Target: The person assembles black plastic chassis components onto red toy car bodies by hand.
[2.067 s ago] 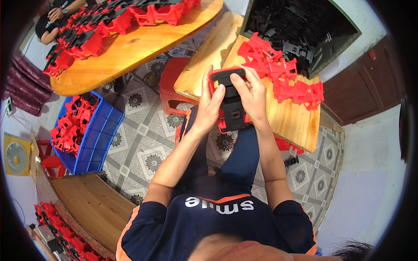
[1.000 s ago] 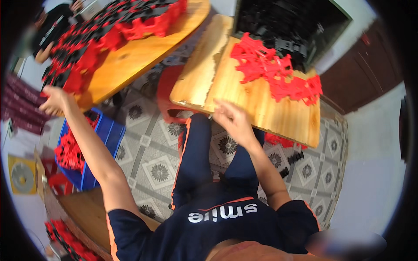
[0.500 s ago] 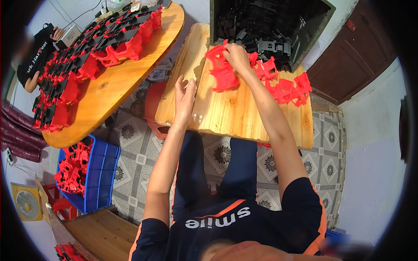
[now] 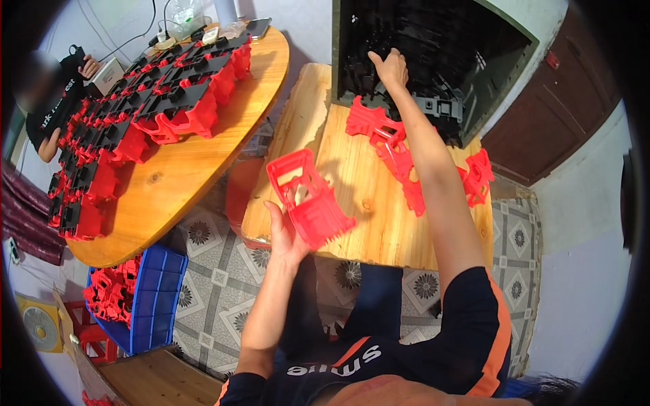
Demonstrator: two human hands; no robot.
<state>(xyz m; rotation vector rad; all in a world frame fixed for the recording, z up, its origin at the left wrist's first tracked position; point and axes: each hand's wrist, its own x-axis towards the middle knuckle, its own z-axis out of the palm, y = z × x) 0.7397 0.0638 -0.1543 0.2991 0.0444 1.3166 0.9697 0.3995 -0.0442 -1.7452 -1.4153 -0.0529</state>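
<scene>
My left hand (image 4: pixel 287 241) grips a red plastic frame (image 4: pixel 315 214), holding it up over the near left part of the small wooden table (image 4: pixel 362 237). Its thumb stands out at the side, and some fingers are hidden behind the frame. Over a dark bin (image 4: pixel 334 47) at the table's far end, my right hand (image 4: pixel 391 70) reaches in with thumb and fingers apart and nothing visible between them. Black plastic parts (image 4: pixel 440 54) fill the bin, and a grey part (image 4: pixel 440 106) lies near its front. More red frames (image 4: pixel 393 152) rest on the table beneath and beside my right forearm.
To the left, a rounded wooden table (image 4: pixel 162 183) carries rows of red-and-black assemblies (image 4: pixel 183 108). A blue crate (image 4: pixel 159 298) of red parts stands below it. Another person (image 4: pixel 51 108) is at the far left. A brown door (image 4: pixel 575 95) stands at the right.
A red frame has passed from beside my right hand into my left hand. My right hand has moved forward and up, from the red frames to over the black parts in the bin.
</scene>
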